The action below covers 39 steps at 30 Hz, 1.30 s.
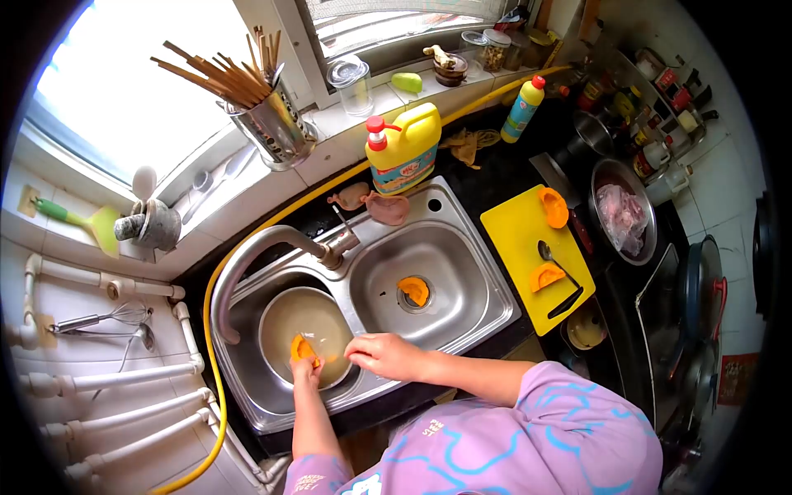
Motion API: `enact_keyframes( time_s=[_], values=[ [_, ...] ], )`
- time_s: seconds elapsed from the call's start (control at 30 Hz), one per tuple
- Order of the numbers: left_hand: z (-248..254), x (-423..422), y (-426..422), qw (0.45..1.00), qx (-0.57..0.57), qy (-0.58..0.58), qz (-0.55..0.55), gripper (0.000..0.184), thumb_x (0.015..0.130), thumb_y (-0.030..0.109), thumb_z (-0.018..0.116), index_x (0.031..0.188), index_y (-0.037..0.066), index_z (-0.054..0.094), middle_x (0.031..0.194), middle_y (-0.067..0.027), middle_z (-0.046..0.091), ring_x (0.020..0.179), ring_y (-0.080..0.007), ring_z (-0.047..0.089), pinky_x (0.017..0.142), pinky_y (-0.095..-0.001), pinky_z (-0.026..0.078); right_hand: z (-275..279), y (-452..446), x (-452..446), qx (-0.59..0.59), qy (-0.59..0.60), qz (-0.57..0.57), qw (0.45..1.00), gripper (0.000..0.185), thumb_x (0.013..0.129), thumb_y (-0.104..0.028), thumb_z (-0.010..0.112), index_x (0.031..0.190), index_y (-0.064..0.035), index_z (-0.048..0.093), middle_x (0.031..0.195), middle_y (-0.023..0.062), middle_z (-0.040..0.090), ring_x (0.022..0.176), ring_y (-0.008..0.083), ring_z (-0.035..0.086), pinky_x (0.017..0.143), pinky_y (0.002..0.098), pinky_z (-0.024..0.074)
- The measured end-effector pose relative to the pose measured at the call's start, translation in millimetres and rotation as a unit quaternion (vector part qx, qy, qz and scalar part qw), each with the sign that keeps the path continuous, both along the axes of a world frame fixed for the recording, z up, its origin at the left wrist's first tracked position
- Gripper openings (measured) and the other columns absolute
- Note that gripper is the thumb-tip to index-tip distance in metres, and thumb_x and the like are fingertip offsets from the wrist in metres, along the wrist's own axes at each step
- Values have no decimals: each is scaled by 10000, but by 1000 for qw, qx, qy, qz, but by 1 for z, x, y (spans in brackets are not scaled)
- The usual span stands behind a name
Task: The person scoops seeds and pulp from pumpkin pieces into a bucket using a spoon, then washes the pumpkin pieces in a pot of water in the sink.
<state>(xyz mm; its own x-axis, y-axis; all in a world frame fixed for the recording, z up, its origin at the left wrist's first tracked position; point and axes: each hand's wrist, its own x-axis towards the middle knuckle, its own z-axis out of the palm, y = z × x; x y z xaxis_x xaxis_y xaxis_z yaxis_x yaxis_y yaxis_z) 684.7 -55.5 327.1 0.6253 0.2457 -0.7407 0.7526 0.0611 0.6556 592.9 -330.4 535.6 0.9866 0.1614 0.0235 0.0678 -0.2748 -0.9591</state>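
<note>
My left hand (306, 371) is closed on an orange pumpkin piece (302, 346). It holds the piece over a round metal basin (264, 334) of cloudy water, which sits in the left bowl of the steel sink (247, 398). My right hand (384, 355) hovers by the divider between the two bowls, its fingers loosely bent and pointing left. I see nothing in it. Another pumpkin wedge (413, 289) lies by the drain of the right bowl. The curved faucet (268, 235) arches over the left bowl.
On the right, a yellow cutting board (516, 239) carries two pumpkin pieces and a black-handled spoon (561, 266). Beyond it stand a cleaver (551, 176) and a bowl (600, 177) of bagged meat. A yellow jug (404, 153) stands behind the sink; a yellow hose (213, 330) runs along the left.
</note>
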Motion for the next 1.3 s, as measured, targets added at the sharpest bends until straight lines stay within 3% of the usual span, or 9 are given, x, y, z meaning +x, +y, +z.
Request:
enact_keyframes(
  time_s=[0.13, 0.2, 0.37, 0.5, 0.6, 0.67, 0.8, 1.1, 1.3],
  values=[
    [-72, 9, 13, 971, 198, -4, -130, 457, 777, 115, 725, 1185, 38, 533, 964, -116, 652, 792, -284, 674, 618, -376, 578, -3, 37, 0, 27, -3, -32, 999, 163, 929, -157, 575, 1027, -39, 630, 966, 127, 664, 871, 294, 648, 764, 367, 512],
    [-108, 22, 15, 840, 453, 26, -296, 471, 726, 263, 794, 1087, 31, 601, 885, -105, 676, 783, -260, 686, 628, -379, 577, -3, 45, -2, 50, 54, -22, 997, 177, 930, -173, 574, 1031, -40, 631, 970, 125, 668, 869, 291, 650, 760, 367, 512],
    [-27, 14, -34, 994, 37, 75, -76, 430, 922, 328, 590, 1175, -14, 530, 1030, -187, 660, 821, -311, 687, 641, -398, 594, -40, 64, 3, 44, 210, -3, 977, 209, 935, -219, 562, 1021, -44, 637, 989, 133, 668, 903, 300, 646, 787, 387, 504],
    [-24, 6, -9, 966, -254, 56, 18, 321, 992, 245, 436, 1178, 1, 529, 1019, -161, 661, 834, -298, 687, 618, -379, 589, -110, 108, 18, -50, 141, -97, 984, 309, 945, -282, 533, 1118, -29, 569, 1001, 189, 649, 968, 355, 614, 862, 419, 484],
    [24, -6, -15, 953, -301, 22, 22, 355, 996, 296, 419, 1176, 12, 534, 1021, -154, 660, 838, -276, 690, 631, -361, 582, -116, 125, 39, -107, 184, -137, 967, 473, 937, -352, 534, 1231, 12, 463, 1009, 229, 638, 929, 383, 625, 856, 432, 499],
    [43, -15, -14, 956, -295, 2, 1, 303, 971, 252, 491, 1170, 32, 551, 1047, -128, 661, 912, -262, 667, 801, -354, 563, -89, 127, 53, 138, 439, -135, 877, 610, 919, -435, 535, 1326, -4, 393, 1089, 343, 588, 977, 464, 617, 869, 462, 501],
    [60, -20, -21, 938, -346, -3, 12, 335, 951, 156, 515, 1269, 50, 502, 1154, -127, 621, 1053, -258, 617, 907, -387, 525, -131, 148, 52, 94, 239, -183, 949, 503, 856, -385, 555, 1196, -17, 596, 1040, 241, 671, 975, 347, 663, 841, 421, 505],
    [58, 3, 0, 946, 19, -199, -254, 236, 993, 225, 532, 1102, 17, 563, 904, -131, 649, 732, -223, 685, 562, -296, 565, -86, 108, 64, 6, 345, -63, 936, 430, 845, -343, 497, 806, 50, 667, 694, 226, 657, 611, 303, 668, 587, 401, 523],
    [127, 15, -2, 930, -170, 22, -326, 394, 1011, 387, 460, 978, 15, 583, 766, -111, 632, 625, -209, 680, 498, -284, 548, -58, 91, 84, -64, 339, 45, 937, 461, 882, -392, 484, 887, 56, 597, 689, 204, 657, 577, 309, 661, 567, 432, 527]
  ],
)
